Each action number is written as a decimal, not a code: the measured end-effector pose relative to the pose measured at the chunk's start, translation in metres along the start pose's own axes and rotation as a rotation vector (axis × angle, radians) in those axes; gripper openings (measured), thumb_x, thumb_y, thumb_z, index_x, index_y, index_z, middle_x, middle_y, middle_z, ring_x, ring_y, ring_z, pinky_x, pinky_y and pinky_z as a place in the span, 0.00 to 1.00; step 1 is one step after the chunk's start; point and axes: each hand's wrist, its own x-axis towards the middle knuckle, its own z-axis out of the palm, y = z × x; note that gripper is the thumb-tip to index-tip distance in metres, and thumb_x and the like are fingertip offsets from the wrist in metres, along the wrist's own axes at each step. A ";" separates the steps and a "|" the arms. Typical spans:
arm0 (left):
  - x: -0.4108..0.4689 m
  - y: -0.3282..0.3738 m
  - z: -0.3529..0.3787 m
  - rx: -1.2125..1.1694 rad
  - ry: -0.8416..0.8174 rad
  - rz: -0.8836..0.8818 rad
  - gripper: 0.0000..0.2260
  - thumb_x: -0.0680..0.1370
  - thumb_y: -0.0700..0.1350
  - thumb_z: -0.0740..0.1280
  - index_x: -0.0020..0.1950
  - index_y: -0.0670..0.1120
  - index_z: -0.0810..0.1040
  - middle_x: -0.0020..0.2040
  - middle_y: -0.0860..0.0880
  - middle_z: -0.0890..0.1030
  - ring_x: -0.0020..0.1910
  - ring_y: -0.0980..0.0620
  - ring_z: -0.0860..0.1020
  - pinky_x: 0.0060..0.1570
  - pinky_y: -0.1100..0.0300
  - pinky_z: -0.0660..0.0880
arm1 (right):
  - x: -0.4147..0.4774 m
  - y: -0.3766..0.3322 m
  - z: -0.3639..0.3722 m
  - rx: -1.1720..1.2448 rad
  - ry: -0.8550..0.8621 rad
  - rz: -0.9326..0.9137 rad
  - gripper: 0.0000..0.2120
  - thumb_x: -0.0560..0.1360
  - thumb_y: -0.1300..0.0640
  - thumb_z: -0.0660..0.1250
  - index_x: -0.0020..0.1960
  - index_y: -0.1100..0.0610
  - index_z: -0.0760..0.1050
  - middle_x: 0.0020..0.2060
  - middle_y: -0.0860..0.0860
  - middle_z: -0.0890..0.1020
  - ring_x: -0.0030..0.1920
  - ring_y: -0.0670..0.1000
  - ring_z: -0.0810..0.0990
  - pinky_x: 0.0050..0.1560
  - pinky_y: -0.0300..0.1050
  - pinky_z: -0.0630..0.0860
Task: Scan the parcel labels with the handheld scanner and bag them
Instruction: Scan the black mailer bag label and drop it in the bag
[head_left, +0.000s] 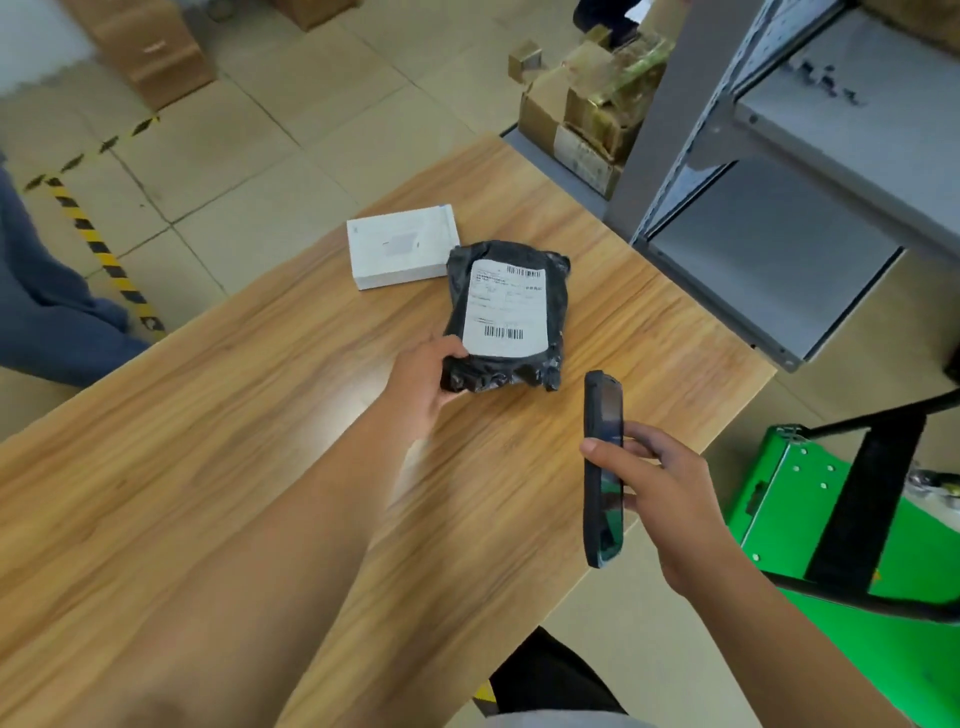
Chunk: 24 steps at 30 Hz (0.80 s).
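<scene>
Left hand (423, 382) is clamped on the near left corner of the black parcel (506, 312), thumb on top just beside the white label (506, 309) and the other fingers tucked under the edge. The parcel lies flat on the wooden bench (260, 415), label up, with a white box (402, 247) touching or almost touching its far left corner.

Right hand (670, 499) is wrapped round the scanner (603, 470), thumb across the front face and fingers behind. The scanner stands nearly edge-on to me, its top end aimed toward the parcel and near its closest corner, above the bench.

From how it sits, I judge the parcel to be a soft plastic mailer around a firmer block. The film is wrinkled and loose at the near end, glossy, and probably slick. It looks light enough for one hand. I would grip through the film onto the block inside, not the slack plastic alone, which could stretch or slip. The corner held now suits that, and it leaves both barcodes on the label uncovered, one near the far edge and one near the near edge. The label bows a little with the packet, so I would press the parcel flat to help the read. On this smooth bench it may slide if nudged.

No bag shows in this view.
</scene>
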 end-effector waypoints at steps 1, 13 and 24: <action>-0.018 -0.004 -0.014 -0.039 -0.032 -0.002 0.11 0.71 0.35 0.66 0.53 0.40 0.73 0.52 0.42 0.85 0.45 0.45 0.84 0.39 0.55 0.81 | 0.000 -0.001 0.005 -0.013 -0.018 -0.001 0.33 0.55 0.41 0.82 0.58 0.49 0.83 0.48 0.54 0.82 0.40 0.46 0.86 0.43 0.50 0.82; -0.225 -0.092 -0.226 -0.413 0.261 0.078 0.24 0.70 0.38 0.65 0.66 0.38 0.74 0.59 0.38 0.80 0.51 0.42 0.82 0.45 0.52 0.80 | -0.023 -0.001 0.131 -0.255 -0.448 -0.067 0.26 0.59 0.41 0.80 0.54 0.48 0.83 0.43 0.47 0.80 0.40 0.45 0.85 0.47 0.57 0.83; -0.291 -0.191 -0.282 -0.590 0.844 0.012 0.08 0.79 0.40 0.67 0.58 0.43 0.76 0.56 0.41 0.84 0.54 0.45 0.82 0.45 0.54 0.78 | -0.084 0.026 0.231 -0.475 -0.788 -0.108 0.34 0.55 0.40 0.82 0.59 0.49 0.81 0.47 0.49 0.81 0.40 0.48 0.86 0.39 0.53 0.84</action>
